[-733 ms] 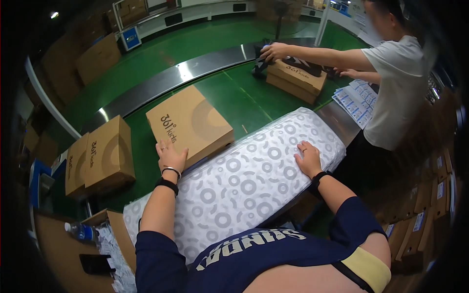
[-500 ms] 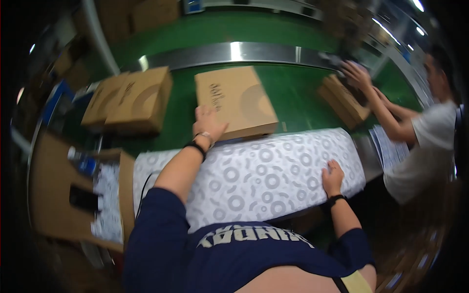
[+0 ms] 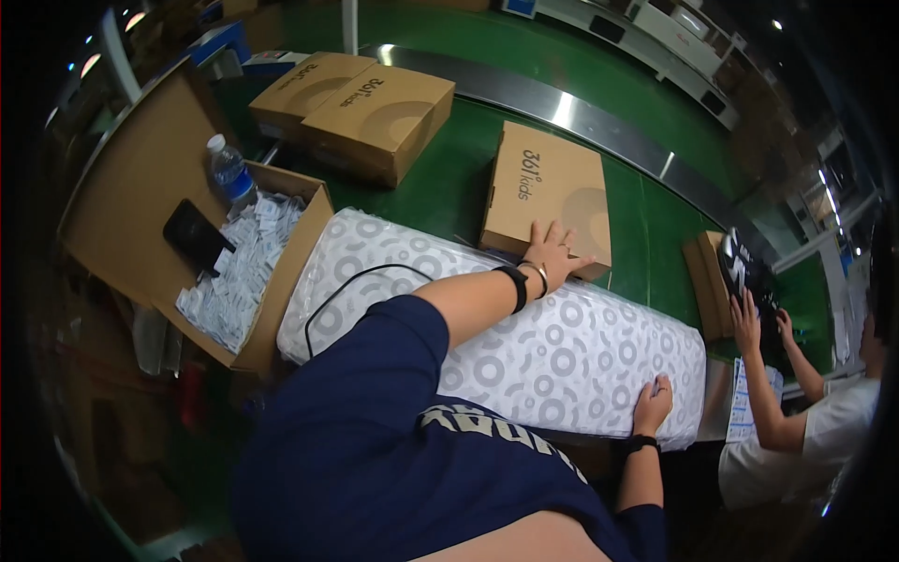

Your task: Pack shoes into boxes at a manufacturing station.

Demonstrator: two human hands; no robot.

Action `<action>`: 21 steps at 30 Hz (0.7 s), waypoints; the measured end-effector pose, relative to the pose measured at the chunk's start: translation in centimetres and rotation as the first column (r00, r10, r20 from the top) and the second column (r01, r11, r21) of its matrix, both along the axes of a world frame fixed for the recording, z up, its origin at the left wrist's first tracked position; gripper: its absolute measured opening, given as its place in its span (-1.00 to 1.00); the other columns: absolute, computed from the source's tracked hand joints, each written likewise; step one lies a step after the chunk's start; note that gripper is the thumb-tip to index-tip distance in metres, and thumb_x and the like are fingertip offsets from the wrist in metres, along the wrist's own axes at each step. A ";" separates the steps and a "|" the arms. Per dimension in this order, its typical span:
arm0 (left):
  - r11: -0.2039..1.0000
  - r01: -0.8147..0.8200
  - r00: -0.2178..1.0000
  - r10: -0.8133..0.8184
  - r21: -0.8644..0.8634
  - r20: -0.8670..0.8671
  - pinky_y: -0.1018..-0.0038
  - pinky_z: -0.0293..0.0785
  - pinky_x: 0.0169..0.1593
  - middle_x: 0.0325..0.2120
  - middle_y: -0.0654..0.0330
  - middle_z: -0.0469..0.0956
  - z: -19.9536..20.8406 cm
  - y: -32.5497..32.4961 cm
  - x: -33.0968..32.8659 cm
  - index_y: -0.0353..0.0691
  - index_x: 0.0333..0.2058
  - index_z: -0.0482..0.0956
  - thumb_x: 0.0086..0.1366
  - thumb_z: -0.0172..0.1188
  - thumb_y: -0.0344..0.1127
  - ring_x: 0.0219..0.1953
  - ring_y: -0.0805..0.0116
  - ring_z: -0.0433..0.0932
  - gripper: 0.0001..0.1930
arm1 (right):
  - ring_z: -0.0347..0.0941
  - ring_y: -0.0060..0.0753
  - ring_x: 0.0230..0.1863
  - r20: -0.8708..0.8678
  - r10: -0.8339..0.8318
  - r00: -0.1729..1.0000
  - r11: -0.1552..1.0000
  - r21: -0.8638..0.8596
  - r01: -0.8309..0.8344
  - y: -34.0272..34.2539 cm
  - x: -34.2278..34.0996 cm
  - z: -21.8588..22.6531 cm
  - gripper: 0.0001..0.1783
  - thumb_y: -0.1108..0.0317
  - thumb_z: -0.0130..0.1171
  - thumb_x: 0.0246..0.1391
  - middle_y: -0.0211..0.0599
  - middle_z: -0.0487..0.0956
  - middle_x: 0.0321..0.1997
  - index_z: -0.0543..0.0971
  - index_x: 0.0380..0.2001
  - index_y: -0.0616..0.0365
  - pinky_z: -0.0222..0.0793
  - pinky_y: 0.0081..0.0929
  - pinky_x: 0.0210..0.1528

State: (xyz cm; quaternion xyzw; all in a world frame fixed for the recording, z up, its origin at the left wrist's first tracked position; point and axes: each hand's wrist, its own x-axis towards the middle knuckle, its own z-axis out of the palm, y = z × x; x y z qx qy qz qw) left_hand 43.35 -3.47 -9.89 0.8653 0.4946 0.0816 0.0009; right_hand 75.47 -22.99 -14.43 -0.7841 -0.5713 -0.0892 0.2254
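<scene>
My left hand lies with fingers spread on the near side of a closed brown cardboard shoebox, which rests on the green belt. My right hand rests on the right end of a thick stack of white wrapping paper printed with grey rings. Its fingers are curled; whatever they may hold is hidden. The stack lies across in front of me, under my left forearm, and a thin black cable runs over its left part.
Two shoeboxes sit together at the far left. An open carton holds many small white packets, a water bottle and a black phone. At right, a co-worker's hands are by black shoes and a box.
The view has turned, so things sit differently in the picture. My left hand has slid rightward along the box's near side. The co-worker's hands have lowered from over their box.
</scene>
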 end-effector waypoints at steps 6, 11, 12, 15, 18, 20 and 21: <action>0.952 -0.298 0.954 0.295 -0.071 -0.045 -0.14 -0.02 0.03 0.00 0.13 0.28 2.6 4.5 -1.1 0.23 -0.08 0.40 0.18 -0.14 -0.27 0.07 0.01 0.16 -0.67 | 0.35 -0.04 -0.07 -0.050 -0.021 0.999 0.999 0.022 0.023 -0.1 0.3 -1.0 -0.71 0.45 0.03 -0.14 0.04 0.46 -0.16 0.47 -0.29 0.38 0.21 -0.34 0.03; 0.901 0.217 0.923 -0.314 -0.375 -0.221 -0.07 0.16 -0.03 -0.05 0.12 0.35 4.5 1.6 1.1 0.04 -0.10 0.44 0.05 0.05 -0.03 0.02 0.10 0.31 -0.59 | 0.36 0.00 -0.11 -0.025 -0.041 0.999 0.999 0.023 0.041 0.6 0.1 0.4 -0.73 0.43 0.03 -0.19 0.04 0.47 -0.21 0.50 -0.36 0.35 0.21 -0.26 -0.01; 0.881 0.243 0.907 -0.355 -0.405 -0.226 -0.04 0.20 -0.05 -0.06 0.13 0.37 5.5 0.6 2.4 0.03 -0.10 0.44 0.00 0.10 0.06 0.00 0.11 0.33 -0.53 | 0.36 0.01 -0.13 0.125 -0.046 0.991 0.995 0.095 0.034 -0.3 1.5 -0.1 -0.75 0.42 0.05 -0.22 0.03 0.47 -0.23 0.49 -0.40 0.34 0.21 -0.22 -0.02; 0.795 0.248 0.966 -0.245 -0.554 0.081 0.29 0.14 0.13 0.04 -0.03 0.24 -3.8 2.6 -1.9 -0.22 0.08 0.18 -0.15 0.21 0.18 0.10 0.09 0.21 -0.13 | 0.34 -0.01 -0.19 -0.026 0.010 1.000 0.993 0.115 -0.007 1.5 0.8 -0.4 -0.75 0.42 0.07 -0.32 -0.03 0.47 -0.31 0.45 -0.45 0.32 0.21 -0.18 -0.07; 0.792 0.098 0.987 -0.157 -0.602 -0.045 0.36 0.18 0.10 0.01 -0.18 0.22 -2.5 2.4 -2.1 -0.41 0.02 0.18 -0.24 0.28 0.20 0.07 0.03 0.23 -0.04 | 0.40 -0.09 -0.27 -0.026 0.054 0.998 0.994 -0.091 -0.056 2.1 0.2 1.6 -0.74 0.32 0.07 -0.30 -0.10 0.51 -0.38 0.51 -0.46 0.23 0.29 -0.25 -0.17; 0.781 0.032 0.981 -0.144 -0.624 -0.130 0.33 0.28 0.01 -0.06 -0.20 0.28 -0.8 1.7 -1.8 -0.42 -0.05 0.23 -0.26 0.30 0.18 -0.02 -0.02 0.33 -0.09 | 0.44 -0.19 -0.34 -0.230 0.162 0.960 0.884 -0.398 -0.245 2.6 2.4 5.4 -0.71 0.23 0.11 -0.25 -0.14 0.53 -0.45 0.54 -0.43 0.18 0.34 -0.34 -0.25; 0.778 0.009 0.977 -0.141 -0.628 -0.161 0.31 0.27 0.02 -0.07 -0.21 0.29 -1.1 2.5 -2.5 -0.40 -0.05 0.22 -0.26 0.31 0.17 -0.02 -0.05 0.32 -0.09 | 0.45 -0.25 -0.35 -0.451 0.108 0.886 0.845 -0.427 -0.321 3.7 4.0 7.2 -0.68 0.17 0.12 -0.22 -0.16 0.53 -0.47 0.55 -0.40 0.16 0.35 -0.37 -0.26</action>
